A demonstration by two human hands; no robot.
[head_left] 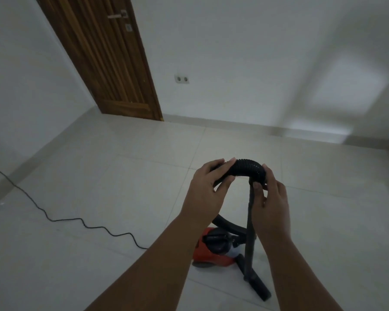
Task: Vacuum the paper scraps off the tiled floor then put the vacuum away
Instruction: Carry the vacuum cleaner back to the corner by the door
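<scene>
A red and black canister vacuum [213,250] sits on the pale tiled floor [99,187] below my arms. Its black ribbed hose [245,168] arches up in front of me. My left hand [206,194] grips the hose's left side. My right hand [271,198] holds the hose's right end, where the black wand [250,232] joins it. The wand runs down to the black floor nozzle [257,283] resting on the tiles beside the vacuum. No paper scraps show on the visible floor.
A black power cord [61,219] snakes over the tiles from the left wall toward the vacuum. A wooden door [112,63] stands shut in the far corner. A double wall socket [181,79] is low on the white back wall.
</scene>
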